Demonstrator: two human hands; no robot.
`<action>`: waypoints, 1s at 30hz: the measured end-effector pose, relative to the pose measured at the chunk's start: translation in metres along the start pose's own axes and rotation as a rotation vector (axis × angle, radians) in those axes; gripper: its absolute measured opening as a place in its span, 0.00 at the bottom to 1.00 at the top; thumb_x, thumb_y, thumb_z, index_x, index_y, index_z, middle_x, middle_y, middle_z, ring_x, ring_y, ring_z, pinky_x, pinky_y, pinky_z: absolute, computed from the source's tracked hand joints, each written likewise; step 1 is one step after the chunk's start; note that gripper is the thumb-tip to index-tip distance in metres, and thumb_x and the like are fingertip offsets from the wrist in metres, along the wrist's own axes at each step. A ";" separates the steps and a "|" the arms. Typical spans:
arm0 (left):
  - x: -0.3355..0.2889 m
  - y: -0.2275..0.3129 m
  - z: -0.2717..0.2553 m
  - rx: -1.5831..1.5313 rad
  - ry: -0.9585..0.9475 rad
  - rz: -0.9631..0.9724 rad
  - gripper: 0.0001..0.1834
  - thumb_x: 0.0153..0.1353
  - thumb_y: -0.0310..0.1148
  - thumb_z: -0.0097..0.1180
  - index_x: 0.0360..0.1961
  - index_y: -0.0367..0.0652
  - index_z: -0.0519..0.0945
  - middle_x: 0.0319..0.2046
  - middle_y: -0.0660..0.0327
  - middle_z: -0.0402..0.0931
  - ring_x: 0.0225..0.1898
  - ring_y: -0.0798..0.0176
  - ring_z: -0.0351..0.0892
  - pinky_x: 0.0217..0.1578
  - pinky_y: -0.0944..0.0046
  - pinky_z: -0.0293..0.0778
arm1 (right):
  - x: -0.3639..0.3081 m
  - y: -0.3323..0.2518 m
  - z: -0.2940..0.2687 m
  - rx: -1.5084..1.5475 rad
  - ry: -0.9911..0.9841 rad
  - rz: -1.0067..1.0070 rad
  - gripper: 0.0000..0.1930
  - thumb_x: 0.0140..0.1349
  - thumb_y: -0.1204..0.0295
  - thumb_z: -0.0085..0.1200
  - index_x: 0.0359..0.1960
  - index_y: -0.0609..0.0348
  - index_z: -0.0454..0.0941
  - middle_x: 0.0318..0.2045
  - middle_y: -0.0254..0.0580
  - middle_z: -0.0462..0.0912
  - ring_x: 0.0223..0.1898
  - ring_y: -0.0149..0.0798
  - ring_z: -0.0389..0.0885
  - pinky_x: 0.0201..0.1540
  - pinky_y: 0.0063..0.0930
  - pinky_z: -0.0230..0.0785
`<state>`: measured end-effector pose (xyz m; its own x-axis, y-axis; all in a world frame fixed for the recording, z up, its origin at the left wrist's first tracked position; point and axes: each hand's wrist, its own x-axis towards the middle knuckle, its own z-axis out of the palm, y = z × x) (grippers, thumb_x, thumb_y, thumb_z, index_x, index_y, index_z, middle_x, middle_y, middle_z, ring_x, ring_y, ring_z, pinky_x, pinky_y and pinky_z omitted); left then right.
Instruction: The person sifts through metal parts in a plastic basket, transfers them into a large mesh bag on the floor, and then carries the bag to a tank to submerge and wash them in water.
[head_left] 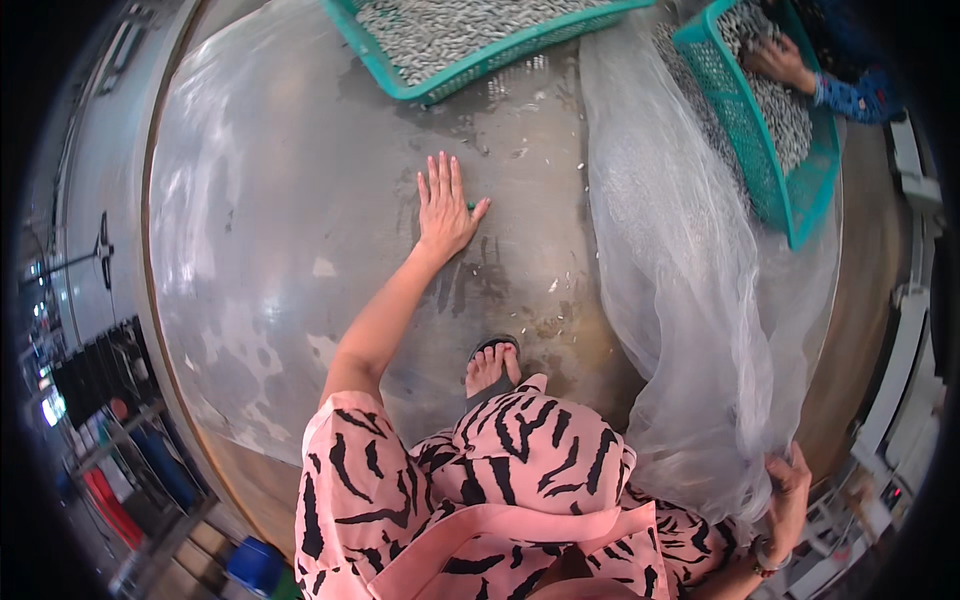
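Note:
My left hand (450, 207) lies flat on a wet, shiny metal surface (300, 200), its fingers stretched out and holding nothing. A tiny green bit (471, 206) shows between its forefinger and thumb. At the lower right, my right hand (787, 500) has its fingers bent at the edge of a white, sheer mesh netting (690, 250) and appears to grip it. The netting runs in loose folds from the far side down to that hand. Small pale grains or pellets show under or in its far part; their exact kind I cannot make out.
A teal plastic basket (420, 90) full of small whitish pieces stands at the far side. Another teal basket (750, 130) is tilted at the far right, with another person's hand (778, 62) in it. My sandalled foot (492, 365) rests on the metal surface. Scattered pale bits lie nearby.

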<state>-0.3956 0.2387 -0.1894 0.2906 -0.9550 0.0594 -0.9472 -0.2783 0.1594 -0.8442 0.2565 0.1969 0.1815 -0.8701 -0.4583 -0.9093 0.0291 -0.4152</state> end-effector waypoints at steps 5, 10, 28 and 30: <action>0.081 0.038 0.021 -0.153 0.119 0.195 0.43 0.59 0.55 0.45 0.65 0.35 0.50 0.66 0.44 0.42 0.68 0.44 0.36 0.65 0.47 0.38 | 0.001 -0.013 -0.006 -0.035 -0.040 -0.037 0.15 0.42 0.83 0.55 0.36 0.65 0.78 0.40 0.53 0.76 0.38 0.50 0.78 0.41 0.27 0.67; 0.135 0.118 0.025 -0.451 -0.016 0.381 0.35 0.60 0.46 0.45 0.63 0.36 0.55 0.66 0.46 0.44 0.68 0.49 0.41 0.66 0.52 0.41 | -0.020 0.009 -0.007 0.066 0.033 0.125 0.17 0.47 0.69 0.54 0.40 0.64 0.75 0.45 0.55 0.73 0.46 0.45 0.75 0.45 0.31 0.67; -0.039 0.113 0.006 -0.533 -0.266 0.727 0.25 0.49 0.22 0.44 0.53 0.38 0.69 0.56 0.52 0.62 0.61 0.49 0.56 0.61 0.55 0.56 | -0.022 0.004 0.005 -0.336 -0.272 -0.653 0.12 0.36 0.78 0.53 0.28 0.55 0.79 0.25 0.40 0.67 0.28 0.41 0.74 0.21 0.34 0.66; -0.032 0.095 -0.015 -0.592 -0.273 0.770 0.23 0.49 0.22 0.45 0.50 0.39 0.71 0.53 0.52 0.65 0.59 0.49 0.60 0.58 0.56 0.60 | -0.018 -0.004 0.014 -0.348 -0.287 -0.678 0.11 0.39 0.78 0.52 0.28 0.56 0.78 0.25 0.40 0.66 0.30 0.40 0.75 0.21 0.33 0.67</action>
<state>-0.4932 0.2447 -0.1618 -0.4836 -0.8646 0.1365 -0.6226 0.4494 0.6406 -0.8388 0.2785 0.1956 0.7801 -0.4825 -0.3982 -0.6233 -0.6540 -0.4286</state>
